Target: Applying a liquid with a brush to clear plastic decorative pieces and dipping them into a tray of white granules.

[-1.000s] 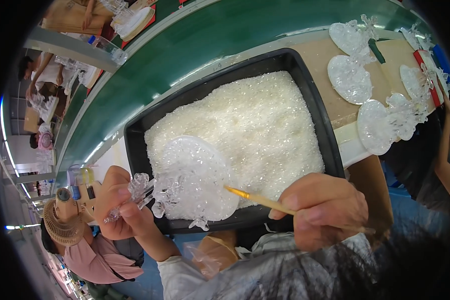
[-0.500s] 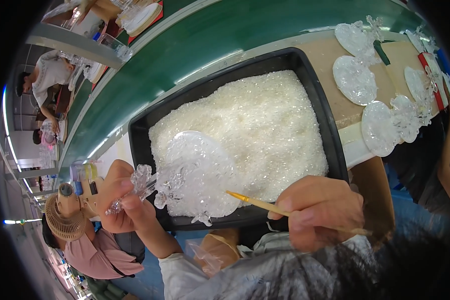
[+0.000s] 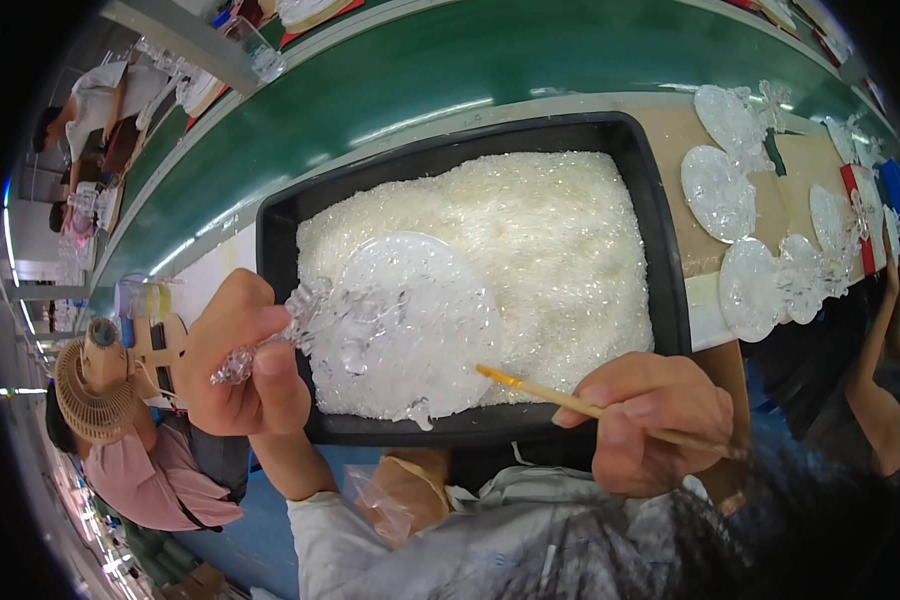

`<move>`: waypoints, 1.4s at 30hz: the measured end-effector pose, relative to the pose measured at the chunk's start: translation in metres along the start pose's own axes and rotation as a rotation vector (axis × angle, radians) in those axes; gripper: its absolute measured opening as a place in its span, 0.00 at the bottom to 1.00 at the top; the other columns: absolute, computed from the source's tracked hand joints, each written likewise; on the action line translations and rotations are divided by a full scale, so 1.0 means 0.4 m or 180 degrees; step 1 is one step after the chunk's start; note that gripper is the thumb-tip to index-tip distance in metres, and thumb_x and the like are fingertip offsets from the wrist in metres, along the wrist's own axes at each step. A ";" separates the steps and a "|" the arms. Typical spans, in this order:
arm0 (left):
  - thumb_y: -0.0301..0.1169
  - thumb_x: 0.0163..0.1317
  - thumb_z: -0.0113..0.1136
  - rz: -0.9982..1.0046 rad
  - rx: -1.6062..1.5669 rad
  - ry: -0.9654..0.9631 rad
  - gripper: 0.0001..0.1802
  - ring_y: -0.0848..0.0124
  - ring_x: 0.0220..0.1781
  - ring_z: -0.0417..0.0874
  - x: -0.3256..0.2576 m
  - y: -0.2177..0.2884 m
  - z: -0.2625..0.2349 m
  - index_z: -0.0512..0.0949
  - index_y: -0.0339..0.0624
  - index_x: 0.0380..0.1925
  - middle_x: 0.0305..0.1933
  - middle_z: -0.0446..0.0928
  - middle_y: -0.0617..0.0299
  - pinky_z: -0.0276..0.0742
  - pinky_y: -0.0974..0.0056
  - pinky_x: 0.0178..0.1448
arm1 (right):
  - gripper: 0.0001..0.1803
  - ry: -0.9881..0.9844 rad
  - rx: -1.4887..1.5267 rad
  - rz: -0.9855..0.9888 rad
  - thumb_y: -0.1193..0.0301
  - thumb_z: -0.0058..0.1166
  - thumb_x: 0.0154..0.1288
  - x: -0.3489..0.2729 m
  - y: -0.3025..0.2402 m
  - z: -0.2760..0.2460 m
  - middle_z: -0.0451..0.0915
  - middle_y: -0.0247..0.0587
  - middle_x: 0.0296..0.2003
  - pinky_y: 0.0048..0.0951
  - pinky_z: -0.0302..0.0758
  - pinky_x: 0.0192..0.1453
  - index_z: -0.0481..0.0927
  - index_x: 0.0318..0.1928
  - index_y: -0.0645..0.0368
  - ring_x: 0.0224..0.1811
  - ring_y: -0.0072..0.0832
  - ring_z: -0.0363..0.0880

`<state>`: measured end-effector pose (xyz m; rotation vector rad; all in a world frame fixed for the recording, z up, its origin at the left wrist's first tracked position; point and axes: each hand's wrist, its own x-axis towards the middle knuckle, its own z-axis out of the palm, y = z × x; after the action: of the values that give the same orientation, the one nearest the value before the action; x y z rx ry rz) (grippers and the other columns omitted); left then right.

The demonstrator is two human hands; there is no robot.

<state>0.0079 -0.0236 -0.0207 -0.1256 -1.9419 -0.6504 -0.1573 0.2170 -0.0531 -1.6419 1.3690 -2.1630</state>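
Note:
My left hand (image 3: 245, 360) pinches the clear, knobbly top of a transparent ornament with a round white base (image 3: 435, 320). The ornament is tilted, its disc facing up over a black tray (image 3: 670, 290) of white glittery flakes (image 3: 540, 230). In my right hand (image 3: 660, 415) is a thin paintbrush (image 3: 540, 388) with a pale wooden handle and yellowish bristles. Its tip is at the right lower rim of the disc; whether it touches I cannot tell. Part of the ornament's clear figure lies behind my left fingers.
Several similar clear ornaments (image 3: 720, 195) stand on brown board to the right. A green conveyor belt (image 3: 410, 100) runs behind the tray. At left are a tan fan (image 3: 95, 390), a jar with yellowish contents (image 3: 150, 298) and a person in pink (image 3: 150, 475). Another person's arm (image 3: 875, 390) is at far right.
The ornament has shifted slightly up and right in view, its disc showing rounder. The brush has moved a little up and right with my right hand. The whole view has shifted somewhat.

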 end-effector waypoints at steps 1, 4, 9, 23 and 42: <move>0.27 0.66 0.57 -0.0022 0.0048 0.0031 0.12 0.70 0.20 0.63 -0.003 -0.003 -0.005 0.75 0.23 0.36 0.22 0.71 0.54 0.55 0.66 0.24 | 0.15 -0.0001 -0.0217 -0.0024 0.84 0.50 0.61 -0.001 0.003 0.005 0.78 0.56 0.32 0.31 0.85 0.23 0.69 0.49 0.67 0.21 0.34 0.82; 0.26 0.65 0.58 0.0095 0.0040 0.0052 0.12 0.70 0.21 0.65 0.000 -0.005 -0.001 0.76 0.21 0.36 0.23 0.73 0.53 0.56 0.66 0.24 | 0.16 0.0197 -0.0180 -0.0041 0.83 0.50 0.62 -0.009 -0.003 0.013 0.78 0.55 0.31 0.29 0.83 0.21 0.69 0.51 0.65 0.20 0.33 0.81; 0.22 0.63 0.59 0.0009 0.0000 -0.0079 0.09 0.70 0.20 0.67 0.005 0.002 -0.009 0.76 0.20 0.36 0.24 0.75 0.52 0.58 0.68 0.23 | 0.12 0.0243 -0.0396 0.0256 0.78 0.53 0.66 -0.018 -0.015 0.030 0.77 0.54 0.31 0.28 0.80 0.18 0.68 0.48 0.61 0.19 0.32 0.79; 0.20 0.61 0.61 0.0005 0.0096 -0.0126 0.07 0.72 0.18 0.68 0.019 0.003 -0.001 0.78 0.23 0.35 0.22 0.76 0.53 0.59 0.69 0.22 | 0.14 0.0374 -0.0800 0.0457 0.72 0.54 0.69 -0.028 -0.021 0.055 0.75 0.49 0.30 0.26 0.81 0.23 0.64 0.48 0.56 0.18 0.30 0.77; 0.19 0.50 0.66 -0.0261 0.0621 -0.0335 0.07 0.68 0.17 0.70 0.031 0.034 -0.013 0.82 0.31 0.32 0.22 0.78 0.57 0.63 0.68 0.21 | 0.12 -0.0115 -0.0940 -0.0188 0.77 0.55 0.66 -0.011 -0.010 0.054 0.77 0.51 0.31 0.29 0.80 0.23 0.66 0.45 0.60 0.21 0.34 0.80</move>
<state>0.0115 -0.0170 -0.0032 0.0424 -2.1096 -0.5127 -0.1363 0.2094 -0.0530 -1.8291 1.7188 -2.0274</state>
